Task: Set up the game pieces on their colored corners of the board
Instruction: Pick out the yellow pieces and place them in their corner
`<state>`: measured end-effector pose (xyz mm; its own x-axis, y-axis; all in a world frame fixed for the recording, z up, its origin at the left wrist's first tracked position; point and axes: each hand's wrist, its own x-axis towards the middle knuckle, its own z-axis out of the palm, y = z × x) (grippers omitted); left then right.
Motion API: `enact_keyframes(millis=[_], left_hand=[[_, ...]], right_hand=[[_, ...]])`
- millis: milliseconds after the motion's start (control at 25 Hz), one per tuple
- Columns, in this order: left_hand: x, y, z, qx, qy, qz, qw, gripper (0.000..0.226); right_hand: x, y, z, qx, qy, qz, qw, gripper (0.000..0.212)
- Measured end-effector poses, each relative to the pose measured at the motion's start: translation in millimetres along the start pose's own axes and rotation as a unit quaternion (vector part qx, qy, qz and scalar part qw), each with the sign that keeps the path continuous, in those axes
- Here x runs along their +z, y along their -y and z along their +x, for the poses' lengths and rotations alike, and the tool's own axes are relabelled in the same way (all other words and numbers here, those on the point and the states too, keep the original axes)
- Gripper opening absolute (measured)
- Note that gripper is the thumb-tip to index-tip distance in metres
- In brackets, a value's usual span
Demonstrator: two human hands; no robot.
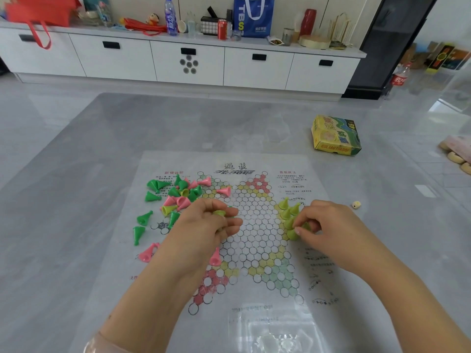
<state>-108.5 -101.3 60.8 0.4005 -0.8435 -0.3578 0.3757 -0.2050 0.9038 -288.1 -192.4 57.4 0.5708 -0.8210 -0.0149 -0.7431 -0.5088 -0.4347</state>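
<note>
A paper star-shaped board (252,233) lies on the grey table. Several yellow-green cone pieces (288,208) stand upright on the board's right yellow corner. My right hand (328,228) pinches one yellow-green piece (293,234) at the lower end of that group. My left hand (206,225) is curled over the board's left side and holds yellow-green pieces (219,213) in its fingers. A loose heap of green, pink and yellow-green pieces (178,194) lies at the board's upper left, most tipped over. Single pink pieces (215,257) lie near my left wrist.
The yellow game box (335,136) lies on the table at the back right. A small pale die (356,205) sits right of the board. A low white cabinet (188,59) with bottles, a can and bags stands beyond the table.
</note>
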Motion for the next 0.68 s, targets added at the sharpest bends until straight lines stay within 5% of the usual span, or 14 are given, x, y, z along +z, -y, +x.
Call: enact_keyframes(millis=[680], left_hand=[[-15.5, -8.2, -2.6, 0.043, -0.034, -0.101, 0.993, 0.013]], right_hand=[[6.6, 27.0, 0.5, -0.064, -0.044, 0.05, 0.996, 0.012]])
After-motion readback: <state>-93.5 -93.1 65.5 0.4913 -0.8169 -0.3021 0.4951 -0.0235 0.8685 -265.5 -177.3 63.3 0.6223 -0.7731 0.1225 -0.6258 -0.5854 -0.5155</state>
